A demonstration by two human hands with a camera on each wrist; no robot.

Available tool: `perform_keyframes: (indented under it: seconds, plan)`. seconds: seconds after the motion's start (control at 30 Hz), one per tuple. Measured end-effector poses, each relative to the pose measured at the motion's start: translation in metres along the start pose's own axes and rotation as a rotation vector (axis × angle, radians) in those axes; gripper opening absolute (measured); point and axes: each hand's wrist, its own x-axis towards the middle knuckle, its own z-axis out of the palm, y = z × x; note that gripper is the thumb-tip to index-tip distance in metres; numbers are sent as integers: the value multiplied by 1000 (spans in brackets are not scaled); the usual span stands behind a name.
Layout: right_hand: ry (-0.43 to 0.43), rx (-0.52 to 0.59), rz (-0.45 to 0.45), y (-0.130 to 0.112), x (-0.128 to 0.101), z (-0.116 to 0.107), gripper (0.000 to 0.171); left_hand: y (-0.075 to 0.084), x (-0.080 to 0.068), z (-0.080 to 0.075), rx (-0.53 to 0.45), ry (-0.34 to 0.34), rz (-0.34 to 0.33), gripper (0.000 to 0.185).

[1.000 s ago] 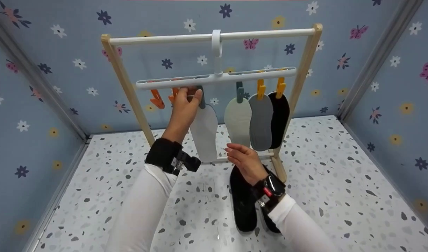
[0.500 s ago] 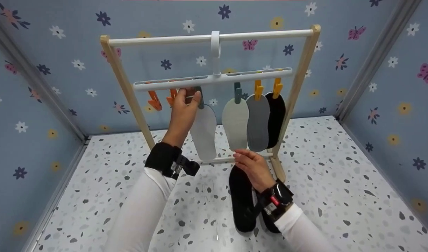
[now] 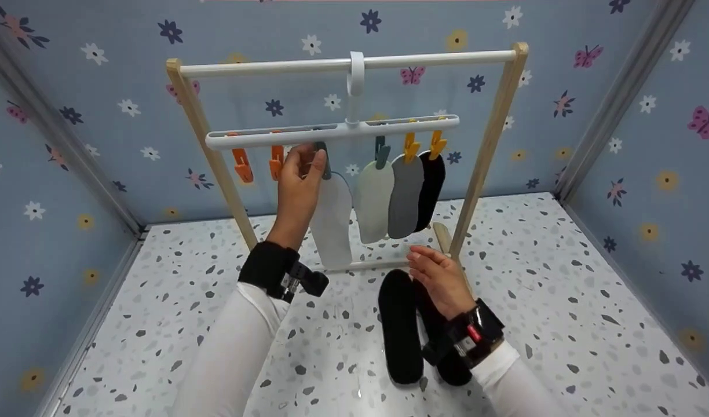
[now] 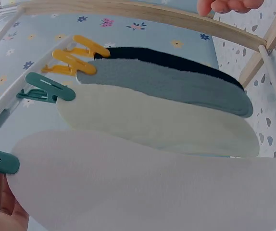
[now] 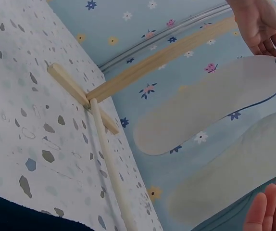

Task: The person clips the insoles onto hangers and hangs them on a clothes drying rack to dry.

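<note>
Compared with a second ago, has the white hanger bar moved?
Yes, leftward in the head view: the white hanger bar now ends farther from the rack's right post.

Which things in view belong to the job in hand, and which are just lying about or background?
In the job:
left hand, at a green clip
right hand
white hanger
hung insoles
wooden rack
probably two black insoles, lying flat

Just background:
flowered walls
speckled floor

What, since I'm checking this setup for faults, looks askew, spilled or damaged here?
The white hanger hangs slightly askew to the rod above: its left end looks lower than its right in the head view. I see no spill or damage.
</note>
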Motion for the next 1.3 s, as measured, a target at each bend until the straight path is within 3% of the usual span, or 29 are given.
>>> perform_keyframes:
  seconds: [0.23,0.43,0.67,0.87,1.3]
  plan:
    - [1,38,20,1,0,-9,24,4,0,-1,-50,8,-4,36]
    - [22,108,87,4,-1,-16,25,20,-12,0,-44,28,-25,35]
    - [9,128,120,7,-3,-24,26,-6,-4,-1,-34,46,-2,40]
    - [8,135,125,10,-6,-29,23,-13,-6,-2,-13,58,21,35]
    - [88,57,91,7,-2,-40,18,-32,-15,-17,103,50,-29,36]
